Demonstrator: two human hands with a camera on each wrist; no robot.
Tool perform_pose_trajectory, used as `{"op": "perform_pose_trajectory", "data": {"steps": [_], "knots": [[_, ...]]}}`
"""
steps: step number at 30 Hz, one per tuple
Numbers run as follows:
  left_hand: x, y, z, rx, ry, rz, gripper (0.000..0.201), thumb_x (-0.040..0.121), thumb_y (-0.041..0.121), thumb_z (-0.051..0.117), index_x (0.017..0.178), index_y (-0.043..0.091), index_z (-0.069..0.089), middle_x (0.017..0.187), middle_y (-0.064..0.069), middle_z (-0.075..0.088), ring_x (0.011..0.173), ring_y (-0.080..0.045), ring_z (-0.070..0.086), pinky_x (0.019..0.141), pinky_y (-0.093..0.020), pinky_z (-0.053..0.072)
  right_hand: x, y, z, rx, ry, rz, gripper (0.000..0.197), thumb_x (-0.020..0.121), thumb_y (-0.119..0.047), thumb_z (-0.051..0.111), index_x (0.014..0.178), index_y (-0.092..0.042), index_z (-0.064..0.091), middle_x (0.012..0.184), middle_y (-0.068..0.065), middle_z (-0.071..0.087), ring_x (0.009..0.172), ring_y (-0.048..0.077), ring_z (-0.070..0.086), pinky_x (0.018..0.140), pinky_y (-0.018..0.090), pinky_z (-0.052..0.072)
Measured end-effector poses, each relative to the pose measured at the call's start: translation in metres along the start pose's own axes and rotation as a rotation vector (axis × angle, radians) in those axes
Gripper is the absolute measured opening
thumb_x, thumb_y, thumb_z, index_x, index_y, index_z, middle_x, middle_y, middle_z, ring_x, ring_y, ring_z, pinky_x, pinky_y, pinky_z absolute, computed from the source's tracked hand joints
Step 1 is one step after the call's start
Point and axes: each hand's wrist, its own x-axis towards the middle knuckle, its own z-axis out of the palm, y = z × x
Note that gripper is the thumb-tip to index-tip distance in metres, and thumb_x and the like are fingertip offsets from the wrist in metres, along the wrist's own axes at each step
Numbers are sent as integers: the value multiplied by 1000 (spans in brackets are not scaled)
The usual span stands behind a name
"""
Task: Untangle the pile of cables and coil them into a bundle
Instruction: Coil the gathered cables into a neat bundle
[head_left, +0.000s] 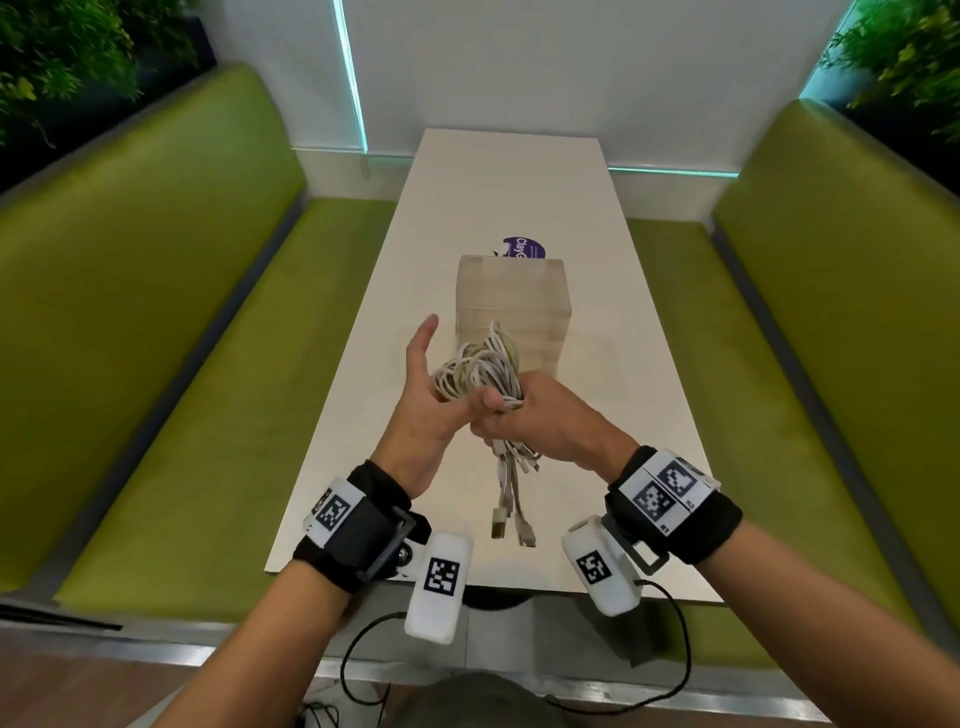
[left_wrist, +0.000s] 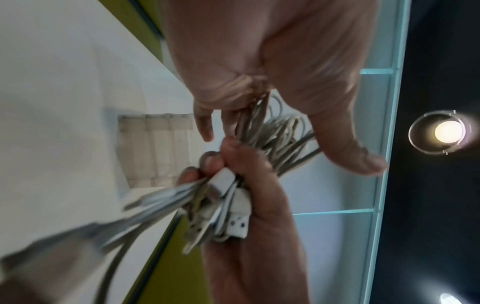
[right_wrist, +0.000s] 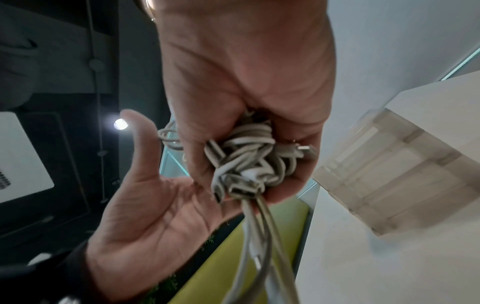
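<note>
A bundle of white cables (head_left: 480, 366) is held above the white table (head_left: 519, 182). My right hand (head_left: 545, 421) grips the bundle around its middle, fingers curled round the knotted strands (right_wrist: 249, 156). Loops stick up above the fist. Several cable ends with USB plugs (head_left: 501, 525) dangle below it, one white plug (left_wrist: 237, 224) lying against the right palm. My left hand (head_left: 421, 395) is open beside the loops, palm (right_wrist: 145, 216) turned to the bundle and thumb raised. Its fingers (left_wrist: 205, 125) lie against the loops (left_wrist: 275, 131) without closing.
A translucent plastic box (head_left: 511, 296) stands on the table just beyond the hands, with a purple round sticker (head_left: 524, 248) behind it. Green benches (head_left: 156, 312) (head_left: 831, 312) flank the narrow table. A white wall closes the far end.
</note>
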Motion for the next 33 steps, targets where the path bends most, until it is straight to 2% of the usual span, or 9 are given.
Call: {"op": "perform_pose_trajectory", "data": {"steps": [5, 8, 11, 18, 22, 25, 28, 30, 33], "knots": [[-2, -1, 7, 6, 106, 61, 60, 66, 8, 81, 121, 24, 61, 112, -15, 68, 106, -27, 65, 83, -35, 53, 0, -9, 3, -193, -113, -41, 12, 84, -15, 61, 95, -18, 61, 84, 6, 64, 70, 16, 58, 63, 33, 50], [-2, -1, 8, -11, 79, 63, 34, 76, 4, 69, 106, 19, 68, 106, -13, 71, 106, -29, 65, 83, -36, 53, -1, -13, -2, -379, -193, -78, 15, 87, -18, 61, 101, -14, 58, 85, 5, 62, 71, 18, 57, 62, 30, 49], [-4, 0, 10, -60, 56, 20, 15, 76, 5, 66, 85, 17, 64, 90, -12, 70, 92, -26, 68, 76, -34, 54, -5, -12, -5, -379, -289, -79, 11, 88, -19, 63, 85, -20, 53, 73, -4, 53, 60, 5, 51, 51, 16, 42], [-7, 3, 28, -60, 27, 30, 16, 76, 10, 70, 72, 17, 56, 62, -14, 61, 70, -28, 62, 72, -33, 56, -17, 0, -14, 180, -477, -39, 25, 84, 6, 64, 108, 2, 59, 95, 9, 64, 86, 15, 61, 74, 22, 50], [-4, 5, 30, -37, 34, 45, 17, 74, 17, 74, 82, 16, 58, 78, -22, 58, 80, -33, 59, 77, -41, 51, -17, -1, -20, 118, -379, -58, 21, 81, 2, 67, 100, 5, 58, 84, 11, 63, 76, 21, 58, 67, 31, 47], [-2, 4, 25, 36, -55, 40, 74, 57, 32, 89, 120, 21, 52, 112, -21, 61, 99, -29, 64, 81, -41, 54, -17, 3, -27, 74, -261, -97, 18, 79, -8, 66, 95, 0, 63, 82, 8, 66, 74, 20, 60, 66, 32, 47], [-4, -9, 15, 163, -145, -84, 125, 47, 31, 93, 144, 36, 15, 130, -9, 56, 117, -21, 58, 92, -39, 52, -19, 5, -30, 175, -150, -132, 13, 82, -7, 66, 94, -9, 69, 85, 2, 71, 79, 15, 66, 69, 30, 52], [-8, -21, 14, 350, -202, -204, 111, 60, 28, 87, 144, 34, 14, 123, -8, 61, 114, -19, 60, 98, -41, 49, -19, 5, -29, 234, -48, -134, 4, 86, -5, 66, 89, -2, 66, 77, 9, 68, 71, 17, 64, 63, 35, 52], [-12, -36, 20, 572, -291, -282, 35, 91, 25, 62, 120, 17, 45, 95, -8, 71, 88, -16, 69, 86, -35, 51, -17, 3, -28, 254, 96, -122, 16, 85, -10, 69, 78, 2, 61, 69, 14, 60, 57, 12, 55, 53, 20, 43]]}}
